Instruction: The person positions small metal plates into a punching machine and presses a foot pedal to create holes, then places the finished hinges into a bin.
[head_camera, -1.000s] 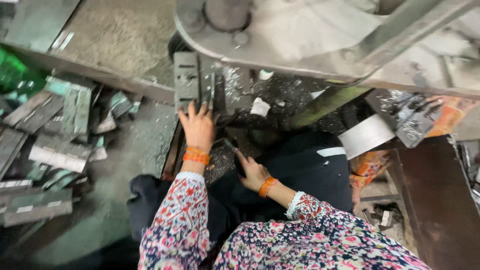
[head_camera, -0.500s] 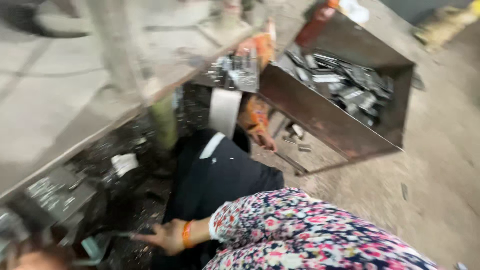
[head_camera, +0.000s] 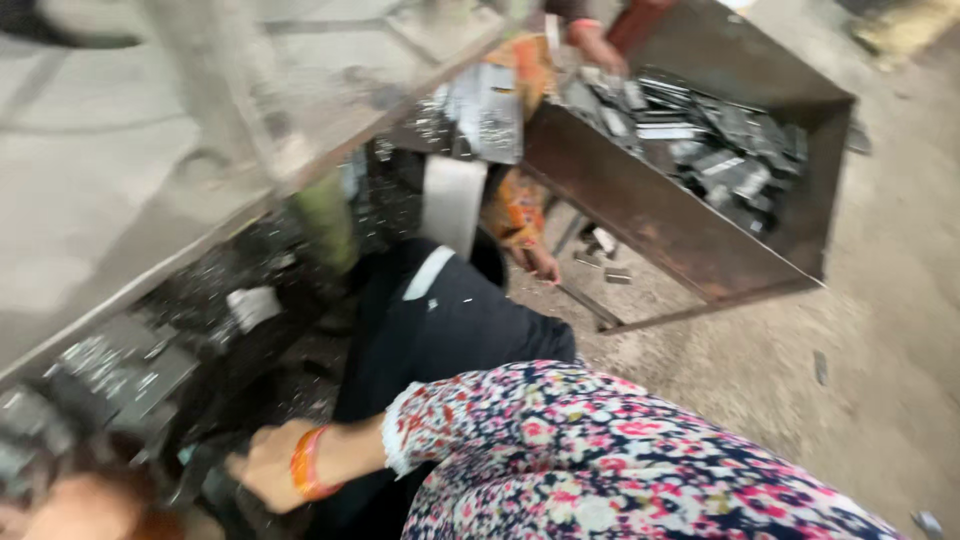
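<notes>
Dusty concrete floor beneath the grey machine bench (head_camera: 250, 150), where the right hand (head_camera: 262, 468), finger state unclear, reaches among flat dark metal plates (head_camera: 120, 375), likely stiff, heavy, sharp-edged, best gripped by long sides.

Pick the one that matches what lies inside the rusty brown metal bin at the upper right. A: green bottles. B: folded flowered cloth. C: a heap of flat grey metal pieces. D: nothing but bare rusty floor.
C: the rusty metal bin holds a heap of flat grey metal pieces piled against its far side; another person's hand reaches toward them from the top edge.
</notes>
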